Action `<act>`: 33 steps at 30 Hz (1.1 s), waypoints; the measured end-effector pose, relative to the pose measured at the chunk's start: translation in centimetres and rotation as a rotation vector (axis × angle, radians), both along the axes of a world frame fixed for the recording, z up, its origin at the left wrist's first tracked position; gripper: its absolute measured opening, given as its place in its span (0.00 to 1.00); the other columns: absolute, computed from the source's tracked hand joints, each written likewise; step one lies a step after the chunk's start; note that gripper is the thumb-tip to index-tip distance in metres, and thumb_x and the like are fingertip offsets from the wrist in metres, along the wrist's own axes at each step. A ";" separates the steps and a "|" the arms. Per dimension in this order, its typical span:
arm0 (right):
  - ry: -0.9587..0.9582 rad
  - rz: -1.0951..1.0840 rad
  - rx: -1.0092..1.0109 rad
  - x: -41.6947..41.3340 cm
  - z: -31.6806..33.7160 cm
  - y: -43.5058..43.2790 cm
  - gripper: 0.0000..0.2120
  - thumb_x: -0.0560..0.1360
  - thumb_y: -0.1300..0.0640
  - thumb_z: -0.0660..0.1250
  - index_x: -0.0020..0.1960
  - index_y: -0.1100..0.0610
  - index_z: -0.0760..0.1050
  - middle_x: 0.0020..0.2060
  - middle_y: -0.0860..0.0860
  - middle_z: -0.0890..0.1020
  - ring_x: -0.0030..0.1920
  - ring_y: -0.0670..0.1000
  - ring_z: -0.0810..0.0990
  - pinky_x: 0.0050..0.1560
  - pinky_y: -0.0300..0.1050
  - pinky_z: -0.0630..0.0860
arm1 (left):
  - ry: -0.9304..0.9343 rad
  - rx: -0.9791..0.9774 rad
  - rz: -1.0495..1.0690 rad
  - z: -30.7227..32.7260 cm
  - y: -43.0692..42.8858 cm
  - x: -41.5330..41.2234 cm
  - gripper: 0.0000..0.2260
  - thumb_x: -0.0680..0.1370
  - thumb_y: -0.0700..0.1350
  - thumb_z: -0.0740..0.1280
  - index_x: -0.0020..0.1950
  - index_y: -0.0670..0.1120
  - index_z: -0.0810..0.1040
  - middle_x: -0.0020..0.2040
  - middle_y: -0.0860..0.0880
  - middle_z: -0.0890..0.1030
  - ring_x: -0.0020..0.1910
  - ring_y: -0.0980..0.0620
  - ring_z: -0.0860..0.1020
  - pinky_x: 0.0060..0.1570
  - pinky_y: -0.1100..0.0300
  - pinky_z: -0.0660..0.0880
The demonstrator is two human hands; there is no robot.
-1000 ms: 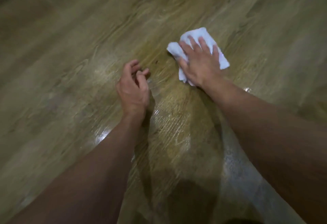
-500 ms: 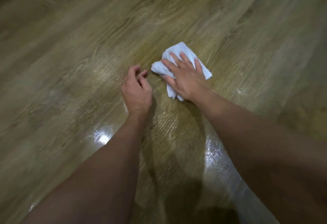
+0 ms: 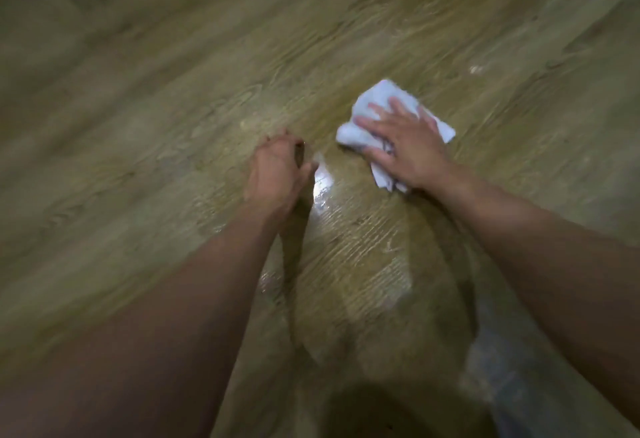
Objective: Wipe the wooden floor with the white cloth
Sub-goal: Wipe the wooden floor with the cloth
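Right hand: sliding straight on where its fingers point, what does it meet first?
Only bare wooden floor, as far as the picture shows. The right hand lies flat on the white cloth, fingers pointing away and slightly left; the left hand sits aside of that line.

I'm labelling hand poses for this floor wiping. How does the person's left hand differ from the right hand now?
The left hand has curled fingers and holds nothing; the right hand has straight, spread fingers. The left hand rests on the bare brown wooden floor; the right hand presses the crumpled white cloth flat. Both are down at floor level.
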State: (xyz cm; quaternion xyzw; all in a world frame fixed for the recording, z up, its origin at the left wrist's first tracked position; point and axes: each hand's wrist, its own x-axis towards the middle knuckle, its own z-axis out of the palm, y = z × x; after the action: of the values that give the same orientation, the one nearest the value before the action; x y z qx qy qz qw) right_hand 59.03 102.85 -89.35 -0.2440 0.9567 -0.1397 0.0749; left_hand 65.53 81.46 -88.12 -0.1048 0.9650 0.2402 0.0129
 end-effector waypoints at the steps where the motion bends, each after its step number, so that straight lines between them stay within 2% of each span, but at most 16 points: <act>1: -0.028 -0.158 0.021 -1.1 -0.2 -1.7 0.25 0.80 0.41 0.53 0.76 0.43 0.57 0.77 0.47 0.56 0.78 0.55 0.48 0.74 0.61 0.45 | -0.025 -0.012 0.038 0.2 -0.4 0.3 0.13 0.73 0.49 0.70 0.56 0.49 0.78 0.56 0.43 0.78 0.57 0.42 0.75 0.56 0.52 0.72; 3: -0.127 -0.341 0.064 -1.7 0.0 -6.3 0.26 0.82 0.47 0.52 0.78 0.48 0.50 0.78 0.49 0.48 0.77 0.58 0.43 0.74 0.63 0.42 | -0.037 -0.060 0.026 0.5 -1.1 1.3 0.09 0.77 0.46 0.65 0.57 0.48 0.77 0.56 0.42 0.77 0.57 0.41 0.75 0.56 0.53 0.71; 4: -0.147 -0.312 0.081 -1.1 0.1 -8.3 0.27 0.81 0.49 0.53 0.78 0.49 0.48 0.78 0.50 0.47 0.77 0.58 0.42 0.74 0.63 0.42 | -0.029 -0.082 -0.011 0.7 -1.4 1.9 0.10 0.77 0.43 0.62 0.57 0.47 0.77 0.57 0.42 0.78 0.59 0.41 0.74 0.58 0.53 0.71; 6: -0.111 -0.085 0.099 1.9 0.3 -9.9 0.29 0.80 0.50 0.56 0.78 0.48 0.49 0.78 0.49 0.48 0.77 0.57 0.44 0.74 0.61 0.43 | -0.001 -0.079 -0.020 1.0 -1.9 2.9 0.12 0.75 0.38 0.60 0.56 0.46 0.78 0.56 0.43 0.80 0.59 0.42 0.75 0.57 0.53 0.72; 9: 0.030 0.274 0.012 7.5 0.2 -6.2 0.26 0.78 0.46 0.58 0.76 0.44 0.59 0.76 0.47 0.59 0.77 0.52 0.53 0.74 0.56 0.49 | 0.014 -0.062 0.022 1.0 -2.5 3.9 0.11 0.70 0.36 0.61 0.47 0.45 0.80 0.48 0.44 0.82 0.49 0.43 0.80 0.46 0.54 0.76; 12: 0.066 0.440 0.068 8.1 0.3 -1.8 0.24 0.79 0.41 0.57 0.74 0.41 0.62 0.75 0.43 0.63 0.76 0.50 0.56 0.73 0.59 0.49 | -0.031 -0.051 0.026 1.3 -2.8 4.9 0.13 0.69 0.35 0.60 0.48 0.45 0.80 0.49 0.44 0.83 0.48 0.43 0.80 0.49 0.52 0.78; 14: 0.040 0.273 0.119 5.7 0.3 -2.3 0.24 0.80 0.38 0.52 0.75 0.40 0.58 0.76 0.43 0.59 0.77 0.50 0.51 0.73 0.63 0.45 | -0.090 -0.046 -0.006 1.6 -3.0 5.6 0.13 0.70 0.36 0.61 0.50 0.46 0.80 0.50 0.44 0.83 0.50 0.42 0.80 0.51 0.50 0.78; 17: -0.049 -0.116 0.112 3.8 0.6 -7.1 0.24 0.81 0.42 0.49 0.76 0.44 0.53 0.78 0.47 0.52 0.78 0.55 0.46 0.73 0.64 0.44 | -0.138 -0.051 -0.019 2.0 -3.2 6.2 0.11 0.72 0.39 0.62 0.52 0.48 0.78 0.50 0.42 0.82 0.49 0.40 0.79 0.49 0.51 0.78; 19: -0.040 -0.137 0.109 5.8 0.4 -9.8 0.25 0.81 0.45 0.51 0.77 0.47 0.52 0.78 0.49 0.51 0.77 0.56 0.46 0.73 0.63 0.44 | -0.189 -0.077 0.004 2.4 -3.9 6.6 0.13 0.72 0.40 0.62 0.54 0.49 0.78 0.52 0.40 0.81 0.51 0.38 0.79 0.47 0.55 0.75; 22: 0.066 0.139 0.115 12.0 0.0 -11.8 0.26 0.80 0.46 0.53 0.77 0.46 0.53 0.77 0.49 0.54 0.77 0.56 0.48 0.74 0.60 0.45 | -0.275 -0.131 -0.027 2.6 -5.5 7.8 0.14 0.73 0.43 0.65 0.57 0.48 0.78 0.54 0.38 0.80 0.54 0.37 0.78 0.48 0.54 0.74; 24: 0.085 0.367 0.075 14.9 -0.1 -11.2 0.25 0.80 0.44 0.55 0.75 0.44 0.58 0.77 0.47 0.58 0.77 0.54 0.52 0.74 0.58 0.46 | -0.245 -0.125 -0.018 2.5 -6.2 8.8 0.15 0.72 0.44 0.67 0.58 0.48 0.77 0.54 0.39 0.81 0.53 0.38 0.79 0.49 0.53 0.74; 26: 0.092 0.546 0.057 14.3 0.1 -9.1 0.24 0.80 0.42 0.55 0.74 0.42 0.60 0.76 0.44 0.61 0.77 0.51 0.54 0.74 0.55 0.47 | -0.176 -0.155 -0.002 2.1 -6.2 9.5 0.16 0.71 0.41 0.67 0.59 0.46 0.76 0.55 0.39 0.80 0.53 0.37 0.78 0.50 0.52 0.74; 27: 0.100 0.549 0.075 13.1 0.1 -7.8 0.24 0.80 0.41 0.55 0.75 0.41 0.59 0.76 0.44 0.61 0.77 0.50 0.54 0.74 0.54 0.48 | -0.158 -0.173 -0.006 1.8 -5.9 9.6 0.17 0.70 0.39 0.65 0.59 0.45 0.75 0.55 0.38 0.79 0.54 0.37 0.77 0.52 0.50 0.74; 28: 0.100 0.479 0.093 11.6 0.0 -6.7 0.24 0.80 0.40 0.54 0.75 0.40 0.58 0.76 0.43 0.59 0.77 0.50 0.53 0.74 0.54 0.47 | -0.161 -0.189 -0.008 1.6 -5.8 9.7 0.18 0.69 0.38 0.64 0.58 0.44 0.75 0.56 0.38 0.78 0.56 0.37 0.77 0.53 0.49 0.74; 30: 0.022 0.192 0.098 8.1 0.2 -5.4 0.25 0.80 0.38 0.52 0.76 0.40 0.55 0.77 0.44 0.56 0.78 0.50 0.50 0.74 0.56 0.46 | -0.187 -0.207 0.031 1.7 -5.8 9.2 0.19 0.70 0.37 0.63 0.60 0.47 0.76 0.57 0.38 0.78 0.56 0.37 0.77 0.54 0.49 0.75; 33: -0.072 -0.137 0.096 5.6 1.1 -7.4 0.25 0.81 0.42 0.50 0.76 0.44 0.54 0.78 0.47 0.53 0.77 0.55 0.47 0.74 0.60 0.46 | -0.173 -0.217 0.074 2.3 -6.6 8.6 0.19 0.71 0.38 0.61 0.59 0.51 0.78 0.54 0.38 0.81 0.53 0.36 0.79 0.51 0.49 0.76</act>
State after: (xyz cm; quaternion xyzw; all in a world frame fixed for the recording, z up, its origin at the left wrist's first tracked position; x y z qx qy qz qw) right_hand 64.65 95.49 -88.28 -0.1689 0.9735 -0.1072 0.1111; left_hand 74.17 74.89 -85.77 -0.1617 0.9760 0.1249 0.0759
